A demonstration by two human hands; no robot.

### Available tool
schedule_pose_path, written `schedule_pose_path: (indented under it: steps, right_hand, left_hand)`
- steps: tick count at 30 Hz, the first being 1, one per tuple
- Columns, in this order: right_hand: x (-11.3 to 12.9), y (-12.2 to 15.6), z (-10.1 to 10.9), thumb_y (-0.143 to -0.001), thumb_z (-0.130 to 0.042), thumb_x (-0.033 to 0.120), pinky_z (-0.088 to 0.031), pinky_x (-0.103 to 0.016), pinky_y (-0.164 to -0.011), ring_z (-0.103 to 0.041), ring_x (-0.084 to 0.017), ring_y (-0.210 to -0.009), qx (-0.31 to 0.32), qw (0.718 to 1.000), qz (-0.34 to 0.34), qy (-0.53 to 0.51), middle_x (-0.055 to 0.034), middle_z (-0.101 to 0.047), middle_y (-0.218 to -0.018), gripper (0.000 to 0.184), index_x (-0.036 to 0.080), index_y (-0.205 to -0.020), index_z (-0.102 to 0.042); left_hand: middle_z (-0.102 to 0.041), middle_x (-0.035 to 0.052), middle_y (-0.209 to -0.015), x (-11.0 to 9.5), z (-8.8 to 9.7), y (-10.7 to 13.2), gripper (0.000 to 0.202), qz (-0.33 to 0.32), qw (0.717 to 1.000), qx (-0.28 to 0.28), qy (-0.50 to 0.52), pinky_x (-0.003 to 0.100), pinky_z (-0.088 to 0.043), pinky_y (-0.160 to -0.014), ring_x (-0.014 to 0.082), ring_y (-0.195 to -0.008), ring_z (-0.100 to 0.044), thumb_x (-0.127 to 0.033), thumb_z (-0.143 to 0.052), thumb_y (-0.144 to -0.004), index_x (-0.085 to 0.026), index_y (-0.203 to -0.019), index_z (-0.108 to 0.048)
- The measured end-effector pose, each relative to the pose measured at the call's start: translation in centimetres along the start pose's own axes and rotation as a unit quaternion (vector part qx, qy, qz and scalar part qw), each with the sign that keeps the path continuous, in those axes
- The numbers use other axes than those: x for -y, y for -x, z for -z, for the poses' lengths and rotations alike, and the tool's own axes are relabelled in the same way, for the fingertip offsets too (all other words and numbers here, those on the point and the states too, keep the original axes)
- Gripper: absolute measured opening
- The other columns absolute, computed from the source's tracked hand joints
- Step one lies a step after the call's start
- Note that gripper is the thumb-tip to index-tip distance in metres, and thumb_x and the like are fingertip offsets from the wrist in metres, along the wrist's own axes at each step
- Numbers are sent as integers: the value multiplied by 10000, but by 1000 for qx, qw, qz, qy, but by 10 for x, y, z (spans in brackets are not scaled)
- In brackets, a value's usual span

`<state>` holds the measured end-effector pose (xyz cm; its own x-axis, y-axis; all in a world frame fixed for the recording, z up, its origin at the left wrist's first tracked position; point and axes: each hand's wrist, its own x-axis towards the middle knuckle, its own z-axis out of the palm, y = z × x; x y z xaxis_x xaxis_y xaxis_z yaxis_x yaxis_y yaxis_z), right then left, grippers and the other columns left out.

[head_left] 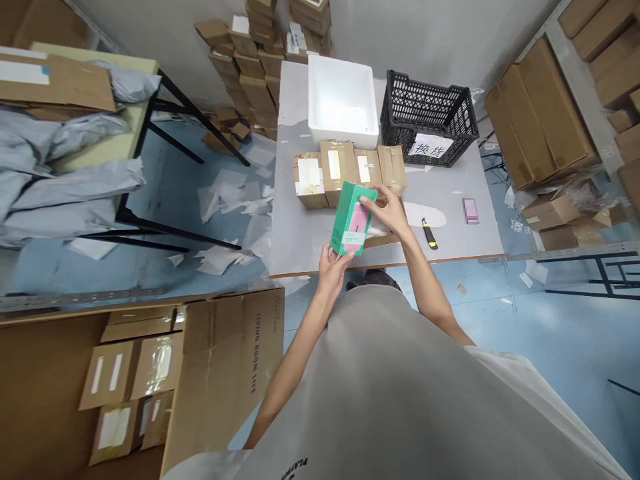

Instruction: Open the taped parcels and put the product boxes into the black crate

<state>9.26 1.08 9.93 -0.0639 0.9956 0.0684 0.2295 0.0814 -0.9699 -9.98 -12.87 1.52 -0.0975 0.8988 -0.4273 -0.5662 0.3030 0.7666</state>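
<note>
Between my two hands is a green product box [351, 219] with a pink picture on its front, tilted above the near edge of the table. My left hand [332, 265] grips its lower end, while my right hand [387, 208] has its fingers closed on the upper right side. Beneath the box, partly hidden, lies an opened brown carton [384, 240] with pale wrapping. To the right a black and yellow utility knife [429, 235] rests on the table, near a white paper sheet [425, 215]. A small pink-purple box [470, 211] lies farther right.
Several taped cartons [337, 170] stand in a row in front of a white foam bin [345, 100]. A black plastic crate [430, 120] with a paper sign is at the back right of the table [290, 240]. A large carton [225, 373] holding parcels stands at lower left.
</note>
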Motion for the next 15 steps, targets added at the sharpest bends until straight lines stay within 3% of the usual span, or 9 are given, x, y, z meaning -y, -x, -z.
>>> schedule_pose_path:
  steps: [3, 5, 10, 15]
  right_hand:
    - [0, 3, -7, -825, -869, 1009, -692, -534, -1160, -809, -322, -1213, -11, 1000, -8, 4, -86, -819, -1371, 857, 344, -1344, -723]
    - [-2, 2, -7, -837, -831, 1033, -698, -519, -1126, -794, -321, -1211, -22, 1000, -11, -7, -92, -805, -1354, 883, 345, -1375, -701]
    - [-10, -7, 5, -867, -708, 1066, -719, -499, -996, -765, -321, -1212, -5, 999, -29, -42, -119, -797, -1383, 933, 333, -1444, -674]
    - [-25, -19, 17, -948, -680, 1000, -737, -438, -878, -805, -280, -1105, 27, 994, -57, -92, -92, -813, -1388, 824, 365, -1473, -665]
  left_hand:
    - [-768, 84, -1466, -1, -9, 3, 1013, -69, 996, -26, -40, 384, -632, -1174, 275, -1364, -782, -401, -1198, -580, -332, -1385, -587]
    - [-749, 89, -1489, -4, -13, 7, 1016, -83, 995, -13, -47, 387, -625, -1187, 286, -1399, -767, -414, -1206, -571, -335, -1371, -585]
    - [-817, 65, -1240, -18, -16, 12, 739, -9, 998, 69, 5, 434, -663, -1118, 283, -1223, -825, -592, -1116, -711, -295, -1189, -636]
    - [-851, 85, -1195, -22, -26, 7, 703, -6, 998, 58, -20, 470, -676, -1082, 312, -1195, -847, -530, -1121, -700, -273, -1154, -649]
